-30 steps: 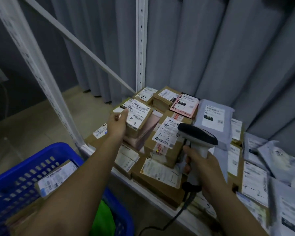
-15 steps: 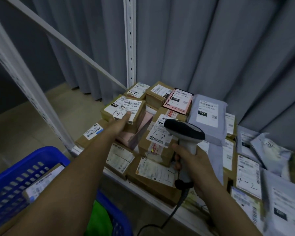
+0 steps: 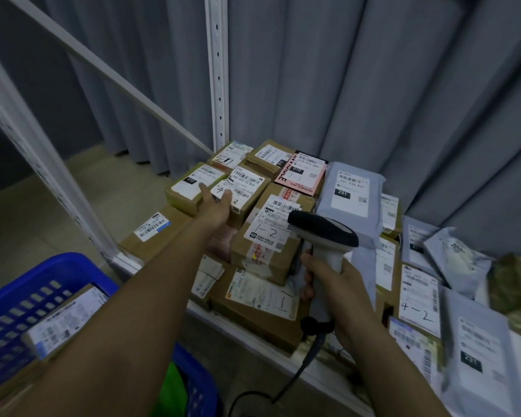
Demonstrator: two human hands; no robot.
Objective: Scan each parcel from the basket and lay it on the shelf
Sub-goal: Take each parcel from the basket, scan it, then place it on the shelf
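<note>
The flat left hand (image 3: 215,203) presses a box (image 3: 243,188) onto the full shelf (image 3: 283,353), the right hand (image 3: 340,284) grips the scanner (image 3: 322,233), and the basket (image 3: 9,311) holds more parcels.

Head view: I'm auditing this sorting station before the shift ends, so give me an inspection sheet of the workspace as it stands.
Surface: shelf, white front edge, packed with parcels, some stacked.
Job's things: cardboard parcel with handwritten label lies on the stack; blue basket at lower left holds another labelled parcel; barcode scanner.
Clutter: grey mailer bag marked 231, pink-labelled box, crumpled bags at right.
Hands: left hand rests on the cardboard parcel with straight fingers; right hand grips the scanner handle.
Cables: scanner cable hangs below the shelf edge.
Surroundings: grey curtain, white rack upright, tiled floor.
</note>
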